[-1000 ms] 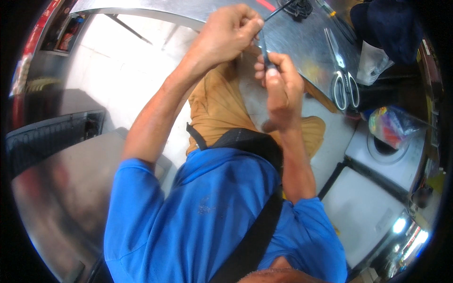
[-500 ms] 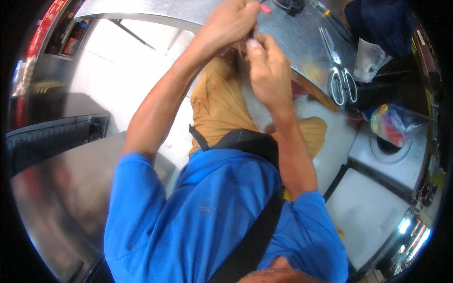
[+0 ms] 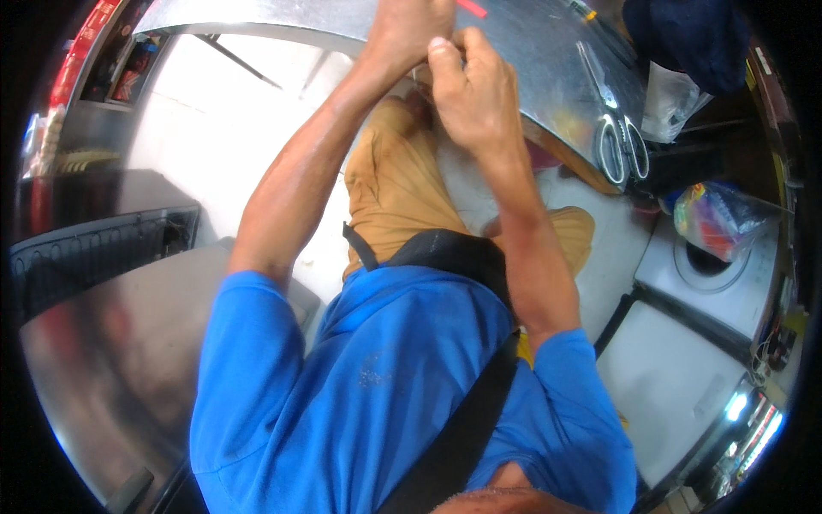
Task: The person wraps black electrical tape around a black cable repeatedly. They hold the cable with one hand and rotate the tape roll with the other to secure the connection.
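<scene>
My left hand [image 3: 413, 32] is at the upper edge of the view, over the near side of a metal tabletop [image 3: 535, 64]. It looks closed, its fingers partly cut off by the frame. A thin red strip [image 3: 472, 8] juts out beside it; whether the hand grips it is hidden. Close against its wrist side, my right hand [image 3: 475, 94] is curled with the thumb and index finger together. Whatever lies between those fingers is too small or covered. To the right on the tabletop lie large scissors [image 3: 613, 128] with black and white handles, blades pointing away.
Beyond the scissors lies a tool with orange-yellow on its handle [image 3: 591, 15]. A dark blue cloth item [image 3: 689, 38] and a clear plastic bag [image 3: 672, 103] sit at far right. Below are a colourful bag [image 3: 719, 223] and a white appliance [image 3: 676, 385]. A grey cabinet [image 3: 128, 343] stands at left.
Both hands have shifted up and slightly left, staying close together. The red strip has moved a little the same way. A dark round object at the top edge has left the view.
</scene>
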`<state>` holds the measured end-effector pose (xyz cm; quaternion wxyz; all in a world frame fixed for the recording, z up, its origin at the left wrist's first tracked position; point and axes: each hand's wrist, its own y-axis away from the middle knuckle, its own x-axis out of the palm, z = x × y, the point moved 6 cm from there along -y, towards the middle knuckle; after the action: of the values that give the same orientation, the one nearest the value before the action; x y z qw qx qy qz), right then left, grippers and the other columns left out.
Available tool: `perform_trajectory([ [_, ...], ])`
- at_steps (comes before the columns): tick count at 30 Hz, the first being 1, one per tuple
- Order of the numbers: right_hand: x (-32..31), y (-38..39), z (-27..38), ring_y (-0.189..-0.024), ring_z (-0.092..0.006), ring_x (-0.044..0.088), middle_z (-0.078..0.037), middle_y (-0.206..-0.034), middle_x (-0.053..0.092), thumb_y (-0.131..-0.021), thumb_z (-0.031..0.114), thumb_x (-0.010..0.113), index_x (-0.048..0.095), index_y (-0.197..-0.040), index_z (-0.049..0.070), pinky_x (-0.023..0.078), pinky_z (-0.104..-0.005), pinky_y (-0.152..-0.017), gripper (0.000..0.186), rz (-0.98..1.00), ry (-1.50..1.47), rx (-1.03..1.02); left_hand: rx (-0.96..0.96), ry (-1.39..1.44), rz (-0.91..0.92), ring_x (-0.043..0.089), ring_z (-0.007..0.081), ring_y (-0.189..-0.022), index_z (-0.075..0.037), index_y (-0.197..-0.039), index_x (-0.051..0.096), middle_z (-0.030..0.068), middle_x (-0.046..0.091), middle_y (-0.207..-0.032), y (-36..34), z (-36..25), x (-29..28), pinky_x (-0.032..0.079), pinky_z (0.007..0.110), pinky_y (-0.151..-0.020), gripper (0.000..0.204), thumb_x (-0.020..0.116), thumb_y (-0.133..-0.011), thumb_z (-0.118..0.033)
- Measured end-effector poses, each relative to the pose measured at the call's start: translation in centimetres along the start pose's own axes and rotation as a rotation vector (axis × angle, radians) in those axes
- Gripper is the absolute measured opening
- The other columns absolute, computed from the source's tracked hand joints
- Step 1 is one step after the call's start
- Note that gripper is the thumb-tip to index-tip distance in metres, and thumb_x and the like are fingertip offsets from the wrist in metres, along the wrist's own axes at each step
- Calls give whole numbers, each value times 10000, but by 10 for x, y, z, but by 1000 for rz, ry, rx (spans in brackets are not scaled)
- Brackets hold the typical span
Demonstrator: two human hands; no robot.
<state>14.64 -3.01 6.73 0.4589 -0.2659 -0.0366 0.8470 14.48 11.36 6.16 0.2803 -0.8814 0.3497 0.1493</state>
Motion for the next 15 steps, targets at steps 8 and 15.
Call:
perform_trajectory([
  [8, 10, 2, -10, -726, -493, 678, -316, -702, 642, -915, 280, 572, 668, -761, -18, 553, -535, -776, 349, 105, 220, -115, 94, -136, -134, 609, 568, -796, 31, -985, 515, 344, 635, -823, 8, 13, 4, 500, 576, -685, 237, 512, -1042, -199],
  [15, -55, -6, 16, -859, -388, 642, -151, -875, 674, -890, 216, 690, 706, -915, 33, 494, -461, -935, 185, -27, 251, -338, -6, 7, 57, 724, 427, -841, 9, -1043, 533, 306, 704, -898, 15, -10, 8, 545, 548, -751, 256, 597, -1013, -238],
])
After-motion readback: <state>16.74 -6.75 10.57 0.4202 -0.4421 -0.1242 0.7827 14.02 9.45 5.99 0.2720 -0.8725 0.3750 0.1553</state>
